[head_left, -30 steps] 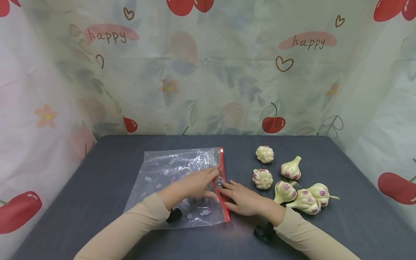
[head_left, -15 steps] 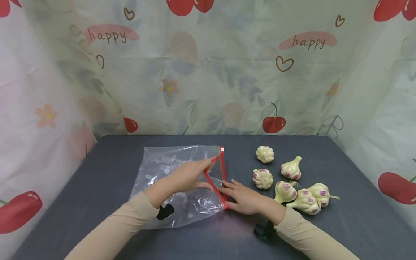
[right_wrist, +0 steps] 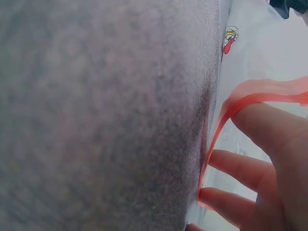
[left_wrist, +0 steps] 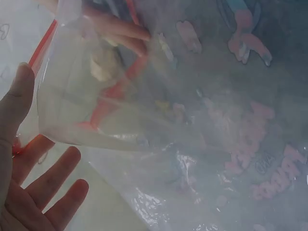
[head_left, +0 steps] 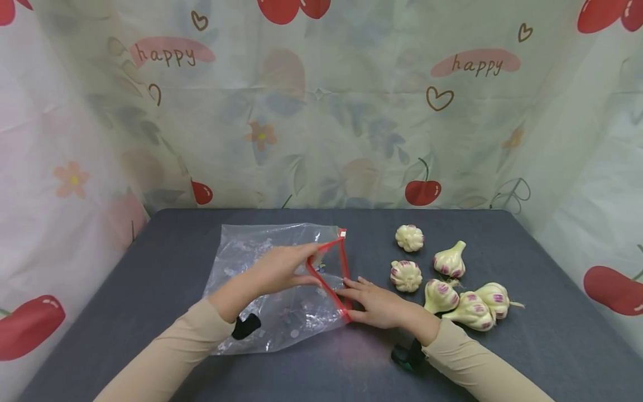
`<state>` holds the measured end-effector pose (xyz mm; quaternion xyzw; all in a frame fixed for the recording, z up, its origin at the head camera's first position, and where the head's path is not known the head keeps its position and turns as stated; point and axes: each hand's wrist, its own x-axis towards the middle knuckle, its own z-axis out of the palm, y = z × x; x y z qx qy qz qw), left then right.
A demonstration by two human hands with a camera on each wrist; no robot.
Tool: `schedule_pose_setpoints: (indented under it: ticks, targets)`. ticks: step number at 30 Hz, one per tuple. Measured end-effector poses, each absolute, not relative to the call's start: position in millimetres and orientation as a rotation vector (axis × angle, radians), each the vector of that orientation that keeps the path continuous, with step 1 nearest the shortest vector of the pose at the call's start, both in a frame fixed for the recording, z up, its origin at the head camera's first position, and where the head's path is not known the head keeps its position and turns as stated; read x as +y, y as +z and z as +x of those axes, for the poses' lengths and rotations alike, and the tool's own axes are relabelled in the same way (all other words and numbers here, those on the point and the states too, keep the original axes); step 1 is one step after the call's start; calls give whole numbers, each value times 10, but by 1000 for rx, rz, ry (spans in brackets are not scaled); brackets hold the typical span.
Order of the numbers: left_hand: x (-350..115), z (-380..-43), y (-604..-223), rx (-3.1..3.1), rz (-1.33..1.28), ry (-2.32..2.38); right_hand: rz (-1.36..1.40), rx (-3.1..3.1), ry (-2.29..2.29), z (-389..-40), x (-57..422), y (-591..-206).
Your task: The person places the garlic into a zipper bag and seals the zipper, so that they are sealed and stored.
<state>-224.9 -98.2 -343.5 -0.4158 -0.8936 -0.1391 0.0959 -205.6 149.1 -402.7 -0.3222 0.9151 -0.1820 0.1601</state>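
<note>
A large clear zip bag with a red-edged mouth lies on the dark table, its upper side lifted so the mouth gapes to the right. My left hand holds the upper red edge, which bends between its thumb and index finger; in the left wrist view the other fingers spread outside the film. My right hand rests at the mouth's lower part, its fingers reaching out over the red strip. Several white-and-purple garlic bulbs sit just right of that hand.
The dark cloth-covered table ends at a printed curtain behind and at the sides. One garlic bulb is at the back; a cluster of bulbs lies beside the right forearm. Dark camera straps hang at both wrists.
My left hand has moved left and up with the upper red edge, so the bag mouth has opened from nearly flat to a wide gap. The right hand and the garlic bulbs have stayed.
</note>
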Motion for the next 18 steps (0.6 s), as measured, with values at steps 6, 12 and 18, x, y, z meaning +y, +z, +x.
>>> schedule_pose_setpoints:
  ticks: [6,12,18]
  targets:
    - [-1026,-2239,-3409,-2597,-1250,-386,-933,2637,-519,-2062,1485,-4025]
    - [-1048,-2238,-3411,-2592,-1246,-396,-932,2647,-528,-2069,1487,-4031]
    - [-1028,-2248,-3420,-2588,-1239,-396,-946,2654,-532,-2058,1479,-4012]
